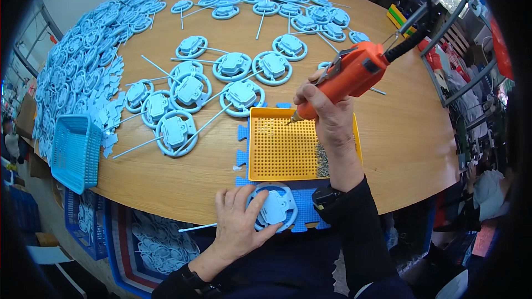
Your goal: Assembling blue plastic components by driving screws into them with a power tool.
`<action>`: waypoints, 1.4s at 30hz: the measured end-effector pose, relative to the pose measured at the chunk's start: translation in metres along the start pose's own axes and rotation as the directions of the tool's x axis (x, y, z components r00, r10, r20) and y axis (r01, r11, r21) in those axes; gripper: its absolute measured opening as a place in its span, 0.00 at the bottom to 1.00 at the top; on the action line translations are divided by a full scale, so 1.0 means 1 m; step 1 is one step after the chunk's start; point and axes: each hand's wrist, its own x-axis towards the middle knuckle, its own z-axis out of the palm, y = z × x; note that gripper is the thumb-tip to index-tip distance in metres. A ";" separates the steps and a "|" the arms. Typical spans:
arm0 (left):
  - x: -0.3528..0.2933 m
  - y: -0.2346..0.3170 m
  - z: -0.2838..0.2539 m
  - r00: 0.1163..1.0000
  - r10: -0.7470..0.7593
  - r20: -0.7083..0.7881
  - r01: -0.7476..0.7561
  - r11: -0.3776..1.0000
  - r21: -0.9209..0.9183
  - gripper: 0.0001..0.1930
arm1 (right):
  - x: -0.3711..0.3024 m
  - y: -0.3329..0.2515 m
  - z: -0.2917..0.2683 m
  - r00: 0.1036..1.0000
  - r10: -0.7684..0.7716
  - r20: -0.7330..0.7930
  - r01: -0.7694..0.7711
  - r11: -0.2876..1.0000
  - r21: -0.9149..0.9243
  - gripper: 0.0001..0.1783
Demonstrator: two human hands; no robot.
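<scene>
At the table's near edge, my left hand [238, 218] grips a light blue toy steering wheel [275, 209], its thumb and fingers spread across the hub and rim. The wheel lies on a blue foam mat [306, 202], and a thin blue rod sticks out to its left. My right hand [332, 116] is closed around a red electric screwdriver [354, 72]. The driver's tip points down over the far left part of a yellow perforated tray [282, 158]. Small screws [322, 160] are heaped at the tray's right side, partly behind my right wrist.
More blue wheels with rods [188, 89] lie left of and beyond the tray. A large heap of blue parts [83, 50] covers the far left, near a blue basket [75, 152]. Bins of parts [160, 243] stand below the table edge. A black cable [424, 27] runs up from the driver.
</scene>
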 end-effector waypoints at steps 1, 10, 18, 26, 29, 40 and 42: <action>0.003 -0.002 -0.002 1.000 0.012 0.028 -0.012 1.000 -0.028 0.34 | 0.002 0.002 -0.002 1.000 -0.012 -0.011 0.012 1.000 0.017 0.16; 0.010 -0.010 -0.003 0.997 0.037 0.065 -0.033 0.997 -0.063 0.34 | 0.010 0.019 -0.008 0.999 -0.020 -0.035 0.019 0.999 -0.037 0.16; 0.010 -0.012 -0.002 0.998 0.036 0.055 -0.032 0.997 -0.073 0.34 | 0.011 0.021 -0.008 0.999 -0.022 -0.024 0.020 0.998 -0.065 0.13; 0.007 -0.010 0.001 0.999 0.032 0.039 -0.029 0.996 -0.086 0.35 | 0.008 0.024 -0.012 1.000 -0.022 -0.010 0.022 0.999 -0.040 0.14; 0.005 -0.008 0.000 1.000 0.027 0.011 -0.026 0.996 -0.087 0.34 | 0.005 0.021 -0.009 0.999 -0.038 -0.016 0.037 0.998 -0.048 0.14; 0.011 -0.002 -0.002 0.999 -0.044 0.026 0.045 0.997 -0.060 0.34 | -0.082 -0.055 0.024 0.966 -0.050 0.255 0.087 0.987 -0.134 0.23; 0.010 -0.004 -0.001 0.999 -0.038 0.014 0.038 0.999 -0.033 0.35 | -0.099 -0.049 0.031 0.970 -0.030 0.241 0.076 0.980 -0.185 0.25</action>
